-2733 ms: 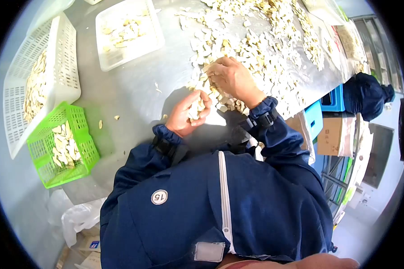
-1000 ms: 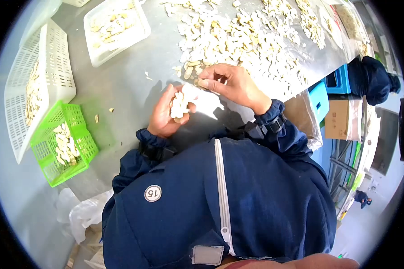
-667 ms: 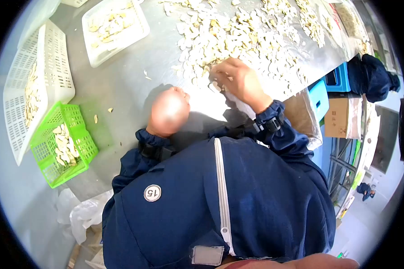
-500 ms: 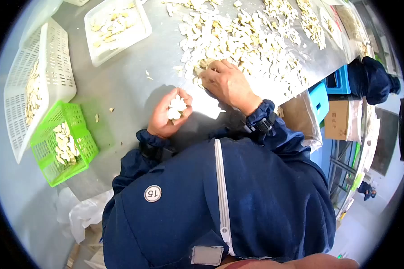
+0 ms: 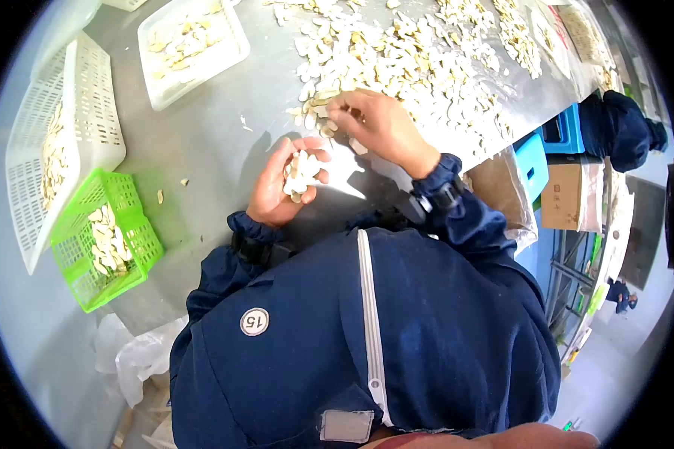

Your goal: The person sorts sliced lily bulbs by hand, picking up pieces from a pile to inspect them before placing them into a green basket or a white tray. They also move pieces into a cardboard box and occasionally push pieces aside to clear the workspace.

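My left hand (image 5: 273,187) is cupped round a small handful of pale, flat slices (image 5: 301,176) that look dried; the palm faces up and the fingers curl over them. At the near edge of the big pile of the same slices (image 5: 397,63) is my right hand (image 5: 386,131). Its fingers are bent together and point down toward the loose pieces. What lies between the fingertips is hidden. The metal table (image 5: 202,150) bears the pile and a few stray bits.
A white tray (image 5: 144,67) with some slices stands at the upper left. A white perforated basket (image 5: 101,97) and a green basket (image 5: 142,202), both holding slices, are on the left. Blue stools (image 5: 532,168), a cardboard box (image 5: 562,198) and other people (image 5: 625,135) are beyond the right edge.
My right hand has shifted slightly and its fingers have changed shape. My left hand has opened a little, showing more of the slices in it.
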`<act>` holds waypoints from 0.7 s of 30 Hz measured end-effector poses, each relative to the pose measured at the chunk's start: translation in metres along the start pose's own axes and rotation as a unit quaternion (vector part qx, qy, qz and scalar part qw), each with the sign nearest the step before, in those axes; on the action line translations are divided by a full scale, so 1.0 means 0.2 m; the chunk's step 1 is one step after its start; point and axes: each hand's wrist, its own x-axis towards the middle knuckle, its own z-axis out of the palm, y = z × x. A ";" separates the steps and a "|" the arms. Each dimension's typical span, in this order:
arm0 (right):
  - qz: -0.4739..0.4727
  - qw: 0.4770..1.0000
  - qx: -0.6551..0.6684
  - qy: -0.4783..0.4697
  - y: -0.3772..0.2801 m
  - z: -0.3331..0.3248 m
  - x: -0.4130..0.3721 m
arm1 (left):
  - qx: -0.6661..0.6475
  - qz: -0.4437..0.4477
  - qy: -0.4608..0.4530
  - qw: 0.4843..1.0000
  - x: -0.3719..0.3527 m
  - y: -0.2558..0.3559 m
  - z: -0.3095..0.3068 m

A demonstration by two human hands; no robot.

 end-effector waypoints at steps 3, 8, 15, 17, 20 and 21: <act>-0.109 0.975 -0.181 0.074 0.09 0.12 0.10 | -0.031 0.000 -0.066 0.997 0.02 -0.03 -0.19; -0.143 0.950 -0.271 0.056 0.13 0.14 0.13 | -0.068 0.025 -0.086 0.994 -0.03 -0.06 -0.24; -0.186 0.942 -0.277 0.033 0.12 0.13 0.13 | -0.035 0.023 -0.106 0.993 -0.01 -0.03 -0.15; -0.188 0.947 -0.254 0.056 0.16 0.13 0.13 | -0.016 0.018 -0.114 0.993 0.00 -0.04 -0.20; -0.123 0.968 -0.212 0.055 0.19 0.04 0.10 | -0.014 0.009 -0.100 0.995 -0.02 -0.04 -0.20; -0.002 0.990 -0.117 0.076 0.12 0.01 0.07 | -0.012 0.010 -0.100 0.995 -0.01 -0.04 -0.19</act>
